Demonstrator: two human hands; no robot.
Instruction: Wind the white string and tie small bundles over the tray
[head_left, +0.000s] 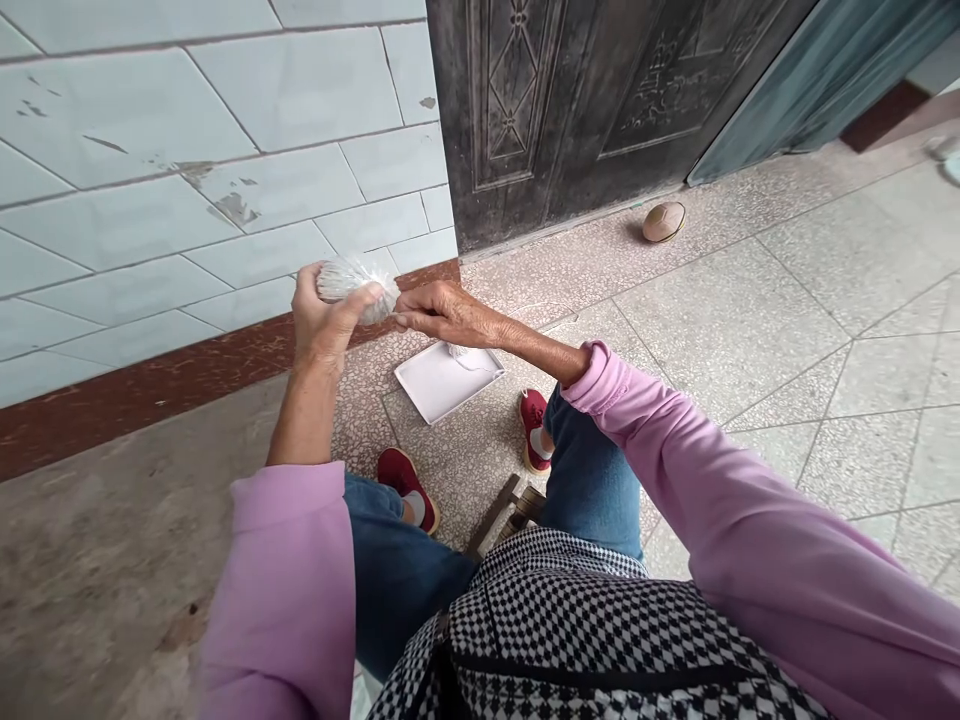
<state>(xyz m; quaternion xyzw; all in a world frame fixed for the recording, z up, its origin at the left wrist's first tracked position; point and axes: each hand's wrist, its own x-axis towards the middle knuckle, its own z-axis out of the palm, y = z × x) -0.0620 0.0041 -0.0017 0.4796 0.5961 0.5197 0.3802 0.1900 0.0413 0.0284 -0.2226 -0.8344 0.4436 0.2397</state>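
Note:
My left hand (324, 315) is closed round a bushy white bundle of fine strands (352, 280), held up in front of the tiled wall. The loose ends fan out past my thumb. At the right side of the bundle, my right hand (442, 312) has its thumb and forefinger pinched together. Whatever sits between those fingertips is too small to make out. Below both hands, a shallow white tray (442, 385) lies on the floor. A small tuft of white strands (459, 350) rests at its far edge.
Pale wall tiles (300, 90) and a dark carved door (525, 120) stand ahead. A round brownish ball (664, 222) lies by the door. Beside the door hangs a green curtain (795, 100). Red shoes (405, 480) flank the tray, and part of a wooden stool (499, 520) shows beneath me.

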